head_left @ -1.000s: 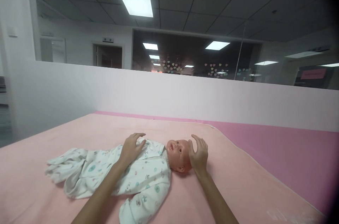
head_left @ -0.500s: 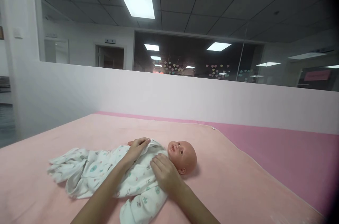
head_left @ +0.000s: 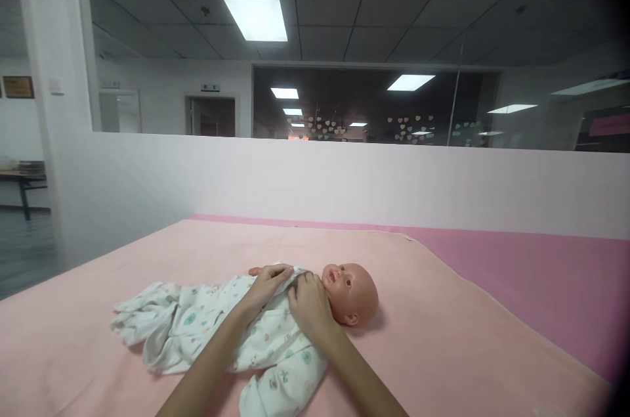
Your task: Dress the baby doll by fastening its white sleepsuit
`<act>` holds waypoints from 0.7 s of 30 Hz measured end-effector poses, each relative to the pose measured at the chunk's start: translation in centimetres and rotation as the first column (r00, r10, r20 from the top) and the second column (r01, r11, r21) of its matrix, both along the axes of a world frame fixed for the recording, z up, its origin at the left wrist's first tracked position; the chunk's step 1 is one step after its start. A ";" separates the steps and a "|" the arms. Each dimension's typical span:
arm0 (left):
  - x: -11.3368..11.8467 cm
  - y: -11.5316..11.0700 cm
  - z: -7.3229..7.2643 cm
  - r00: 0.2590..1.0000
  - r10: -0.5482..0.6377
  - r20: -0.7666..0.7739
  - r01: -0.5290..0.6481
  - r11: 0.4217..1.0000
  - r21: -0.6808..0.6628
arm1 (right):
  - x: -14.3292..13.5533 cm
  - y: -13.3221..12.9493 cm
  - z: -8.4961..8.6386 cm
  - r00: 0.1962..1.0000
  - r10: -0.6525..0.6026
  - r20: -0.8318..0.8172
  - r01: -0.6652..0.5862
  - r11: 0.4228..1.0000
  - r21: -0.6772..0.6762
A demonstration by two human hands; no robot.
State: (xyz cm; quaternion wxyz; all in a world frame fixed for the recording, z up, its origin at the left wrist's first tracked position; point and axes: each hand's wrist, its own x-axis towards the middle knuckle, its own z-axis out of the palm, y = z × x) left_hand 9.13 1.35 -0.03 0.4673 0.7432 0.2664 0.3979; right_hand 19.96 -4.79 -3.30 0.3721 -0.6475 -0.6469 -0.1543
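A baby doll (head_left: 357, 292) lies on its back with its bald head to the right. It wears a white baby bodysuit (head_left: 207, 315) with small coloured prints; the legs of the garment spread limply to the left, and one sleeve points toward me. My left hand (head_left: 270, 280) is closed on the bodysuit's front edge at the chest. Right beside it, just below the doll's chin, my right hand (head_left: 311, 304) has its fingers curled onto the collar. The fingertips are partly hidden, so the exact pinch is unclear. One small doll hand (head_left: 254, 271) shows beyond my left hand.
A pale pink blanket (head_left: 443, 331) lies under the doll, over a darker pink mat (head_left: 531, 279) at the right. A low white wall (head_left: 344, 177) with glass above it borders the far side. At far left, a table (head_left: 22, 177) stands past a doorway.
My right hand has moved from lying on the doll's chest to the collar, closer to my left hand, and its fingers have curled in. My left hand stays on the bodysuit's edge.
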 end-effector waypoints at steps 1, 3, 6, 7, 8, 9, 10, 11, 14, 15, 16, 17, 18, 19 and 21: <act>0.0 0.0 0.0 1.000 -0.003 -0.003 0.003 1.000 -0.010 | -0.1 0.1 0.0 1.000 -0.018 -0.004 0.018 1.000 -0.004; -0.1 -0.1 0.0 1.000 0.010 -0.007 -0.011 1.000 -0.020 | -0.2 0.2 -0.1 0.999 -0.035 -0.013 0.035 0.999 0.010; -0.2 -0.1 0.0 0.999 0.053 0.009 -0.053 0.998 -0.029 | 0.0 0.0 -0.5 0.999 -0.010 -0.034 0.013 0.997 0.073; -0.2 0.0 -0.1 0.998 0.057 0.020 -0.057 0.998 -0.034 | 0.1 0.0 -0.5 0.999 0.008 -0.043 -0.004 0.995 0.095; -0.2 0.1 -0.2 0.998 0.059 0.031 -0.058 0.997 -0.041 | 0.3 -0.1 -0.5 0.998 0.029 -0.054 -0.023 0.993 0.114; -0.2 0.2 -0.3 0.997 0.060 0.039 -0.058 0.997 -0.050 | 0.5 -0.2 -0.4 0.996 0.056 -0.069 -0.046 0.990 0.134; -0.2 0.3 -0.4 0.997 0.059 0.046 -0.057 0.997 -0.057 | 0.7 -0.4 -0.2 0.992 0.090 -0.090 -0.075 0.984 0.159; -0.2 0.5 -0.5 0.997 0.060 0.054 -0.057 0.997 -0.061 | 1.0 -0.6 0.2 0.984 0.132 -0.119 -0.107 0.975 0.194; -0.1 0.9 -0.9 0.993 0.081 0.089 -0.075 0.995 -0.067 | 2.1 -1.5 1.8 0.929 0.261 -0.261 -0.160 0.921 0.354; -0.1 1.0 -1.0 0.992 0.087 0.092 -0.081 0.995 -0.064 | 2.6 -1.8 2.4 0.894 0.295 -0.338 -0.144 0.902 0.406; 0.0 1.0 -1.0 0.992 0.092 0.083 -0.088 0.994 -0.058 | 3.1 -2.1 2.9 0.843 0.322 -0.430 -0.112 0.888 0.446; 0.0 0.9 -1.1 0.994 0.095 0.062 -0.092 0.995 -0.048 | 3.7 -2.3 3.3 0.776 0.346 -0.527 -0.069 0.877 0.475; 0.0 0.8 -1.1 0.996 0.089 0.026 -0.088 0.996 -0.031 | 4.2 -2.4 3.6 0.696 0.372 -0.614 -0.026 0.868 0.496; 0.0 0.6 -1.0 0.997 0.073 -0.020 -0.073 0.997 -0.006 | 4.7 -2.5 3.8 0.610 0.399 -0.684 0.012 0.859 0.512; 0.0 0.1 -0.8 0.993 0.028 -0.115 -0.021 0.998 0.057 | 5.7 -2.5 4.0 0.454 0.454 -0.767 0.064 0.842 0.536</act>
